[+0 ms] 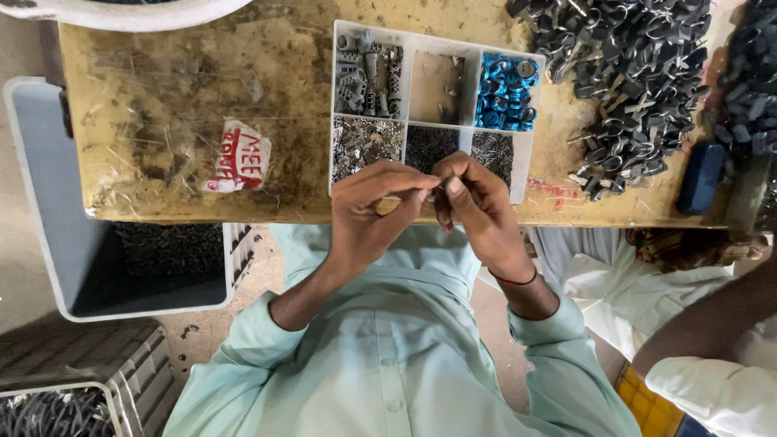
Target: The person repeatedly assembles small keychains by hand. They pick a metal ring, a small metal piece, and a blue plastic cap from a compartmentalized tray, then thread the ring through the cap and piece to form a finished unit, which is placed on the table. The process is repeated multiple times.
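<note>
My left hand (372, 212) and my right hand (479, 209) meet at the near edge of a worn wooden table (202, 105), just in front of a white compartment tray (409, 77). The left hand grips a small brass-coloured part (388, 205). Its fingertips touch those of the right hand, which pinch a tiny dark piece (441, 185) against that part. The tray holds grey metal cylinders (368, 73), blue rings (505, 93), silvery bits (366, 144), dark fine bits (430, 146) and thin pins (494, 152).
A heap of black-headed keys (627, 81) covers the table's right side, with a blue block (700, 176) beside it. Another person's sleeve (712, 380) is at the lower right. A grey bin (48, 210) with black parts stands left, and a crate (89, 380) below it.
</note>
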Demonstrator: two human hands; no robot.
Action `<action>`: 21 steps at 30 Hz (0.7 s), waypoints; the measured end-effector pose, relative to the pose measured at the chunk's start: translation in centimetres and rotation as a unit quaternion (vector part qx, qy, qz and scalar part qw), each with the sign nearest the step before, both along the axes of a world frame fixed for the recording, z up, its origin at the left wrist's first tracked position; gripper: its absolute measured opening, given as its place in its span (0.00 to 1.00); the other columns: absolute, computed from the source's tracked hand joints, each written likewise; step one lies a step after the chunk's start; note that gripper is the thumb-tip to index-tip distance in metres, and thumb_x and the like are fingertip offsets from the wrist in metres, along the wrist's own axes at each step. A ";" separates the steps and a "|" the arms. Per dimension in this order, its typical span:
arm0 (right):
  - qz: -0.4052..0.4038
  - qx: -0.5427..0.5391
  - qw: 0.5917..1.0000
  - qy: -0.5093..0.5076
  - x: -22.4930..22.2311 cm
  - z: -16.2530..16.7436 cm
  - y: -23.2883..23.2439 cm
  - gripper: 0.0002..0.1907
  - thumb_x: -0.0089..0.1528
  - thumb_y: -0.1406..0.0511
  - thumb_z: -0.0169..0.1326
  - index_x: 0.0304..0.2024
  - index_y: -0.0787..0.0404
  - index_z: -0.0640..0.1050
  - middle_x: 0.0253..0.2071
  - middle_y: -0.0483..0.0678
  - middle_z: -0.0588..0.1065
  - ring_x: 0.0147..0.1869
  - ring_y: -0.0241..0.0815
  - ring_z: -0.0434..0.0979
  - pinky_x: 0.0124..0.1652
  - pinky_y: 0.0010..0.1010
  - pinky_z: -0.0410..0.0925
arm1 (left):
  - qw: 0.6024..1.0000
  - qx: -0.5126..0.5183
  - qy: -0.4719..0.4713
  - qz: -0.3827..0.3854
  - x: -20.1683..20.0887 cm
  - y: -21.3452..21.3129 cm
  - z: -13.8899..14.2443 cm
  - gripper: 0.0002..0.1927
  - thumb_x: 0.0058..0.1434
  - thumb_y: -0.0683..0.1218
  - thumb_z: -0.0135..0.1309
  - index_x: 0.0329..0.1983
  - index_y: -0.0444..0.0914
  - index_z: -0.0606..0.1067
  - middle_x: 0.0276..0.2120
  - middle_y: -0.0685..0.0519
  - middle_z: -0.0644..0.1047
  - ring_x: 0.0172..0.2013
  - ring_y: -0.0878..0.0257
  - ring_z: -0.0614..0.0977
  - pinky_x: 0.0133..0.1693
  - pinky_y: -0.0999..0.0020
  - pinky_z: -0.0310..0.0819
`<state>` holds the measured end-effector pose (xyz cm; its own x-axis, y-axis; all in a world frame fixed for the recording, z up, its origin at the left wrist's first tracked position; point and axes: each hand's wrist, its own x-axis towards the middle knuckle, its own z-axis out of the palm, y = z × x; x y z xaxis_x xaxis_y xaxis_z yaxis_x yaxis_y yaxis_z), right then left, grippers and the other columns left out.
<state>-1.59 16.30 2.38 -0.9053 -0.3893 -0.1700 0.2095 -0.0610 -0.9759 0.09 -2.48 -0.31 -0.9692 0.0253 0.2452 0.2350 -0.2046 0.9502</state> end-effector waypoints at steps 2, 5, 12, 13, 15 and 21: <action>0.016 0.010 1.000 0.013 0.2 0.0 -0.3 0.13 0.76 0.61 0.44 0.47 0.65 0.71 0.41 0.44 0.71 0.33 0.29 0.69 0.32 0.21 0.66 | 1.000 0.004 -0.003 -0.018 0.1 0.0 0.1 0.13 0.68 0.31 0.56 0.53 0.35 0.80 0.44 0.49 0.82 0.40 0.65 0.85 0.42 0.72 0.85; 0.001 -0.014 1.000 0.007 0.4 0.1 -0.4 0.13 0.77 0.61 0.43 0.47 0.65 0.72 0.40 0.44 0.70 0.35 0.29 0.69 0.34 0.21 0.66 | 0.999 0.016 -0.022 -0.040 0.1 0.0 0.3 0.14 0.70 0.33 0.57 0.56 0.38 0.80 0.41 0.51 0.83 0.39 0.66 0.87 0.41 0.73 0.87; 0.007 0.025 0.999 0.040 1.4 0.1 -0.1 0.11 0.77 0.62 0.43 0.46 0.64 0.69 0.39 0.44 0.70 0.35 0.28 0.69 0.34 0.20 0.66 | 0.998 0.014 -0.027 -0.063 0.2 -0.5 0.9 0.16 0.68 0.34 0.58 0.58 0.38 0.77 0.43 0.49 0.82 0.41 0.65 0.86 0.43 0.72 0.88; -0.002 0.037 0.998 0.054 1.6 0.0 -0.1 0.10 0.77 0.63 0.43 0.46 0.64 0.69 0.41 0.44 0.68 0.35 0.28 0.68 0.34 0.21 0.65 | 0.996 0.028 -0.067 -0.057 0.4 -0.2 1.0 0.18 0.66 0.35 0.59 0.59 0.37 0.76 0.42 0.50 0.83 0.40 0.66 0.86 0.43 0.73 0.87; -0.016 0.103 0.988 0.117 1.8 -0.2 0.0 0.09 0.76 0.64 0.46 0.46 0.64 0.68 0.42 0.46 0.68 0.35 0.29 0.69 0.33 0.21 0.66 | 0.994 0.020 -0.098 -0.043 0.5 0.0 1.0 0.16 0.65 0.35 0.60 0.56 0.36 0.76 0.40 0.50 0.83 0.39 0.67 0.87 0.41 0.75 0.86; -0.025 0.072 0.990 0.120 1.5 -0.6 -0.1 0.15 0.75 0.69 0.49 0.58 0.61 0.57 0.47 0.50 0.69 0.36 0.32 0.72 0.31 0.23 0.68 | 0.992 -0.036 -0.103 -0.065 0.4 -0.4 0.9 0.05 0.67 0.34 0.59 0.45 0.31 0.78 0.37 0.52 0.81 0.36 0.67 0.85 0.37 0.74 0.82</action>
